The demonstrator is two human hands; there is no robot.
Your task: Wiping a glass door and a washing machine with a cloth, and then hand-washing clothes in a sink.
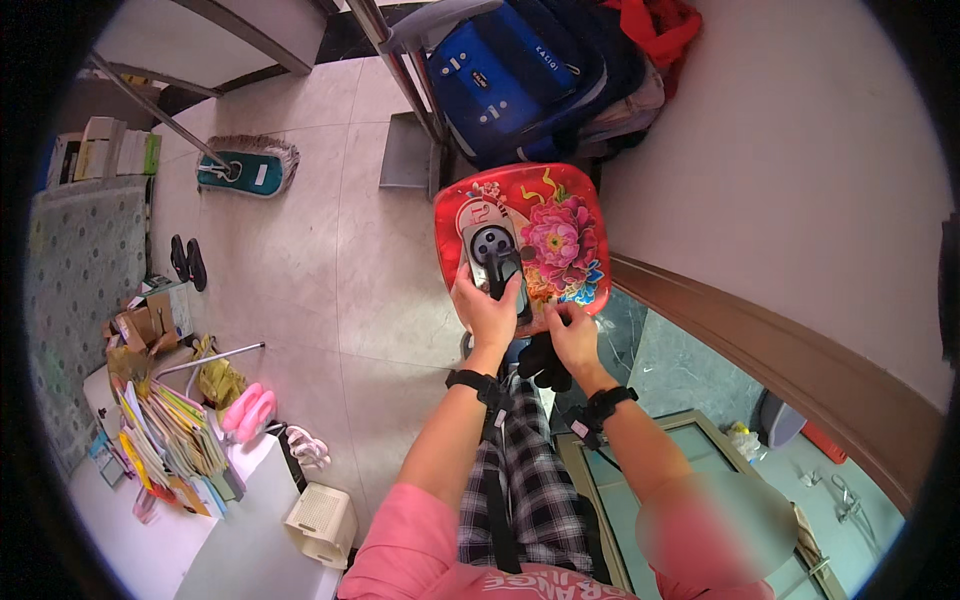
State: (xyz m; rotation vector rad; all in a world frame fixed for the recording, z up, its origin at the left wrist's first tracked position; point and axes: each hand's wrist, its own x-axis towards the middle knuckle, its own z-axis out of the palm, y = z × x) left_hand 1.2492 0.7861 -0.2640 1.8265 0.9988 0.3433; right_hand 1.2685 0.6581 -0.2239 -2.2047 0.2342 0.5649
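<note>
Before me stands a red stool seat (555, 180) printed with large flowers. My left hand (487, 307) is closed around a smartphone (491, 241) with a round camera module, and a dark piece lies across the phone's back under my thumb. The phone is over the left half of the seat. At the seat's near right edge is my right hand (574, 334), its thumb and index finger together; whether they pinch something small I cannot tell. A black glove (544, 364) hangs or lies just below the seat, beside my right hand. Both wrists wear black straps.
Blue backpack (510, 75) beyond the seat, next to a metal-poled dustpan (405, 154). A flat mop (247, 171) and black slippers (189, 262) are on the tiled floor to the left. Nearer left are stacked papers (176, 442) and a cream plastic basket (322, 517). A wall (787, 150) stands right.
</note>
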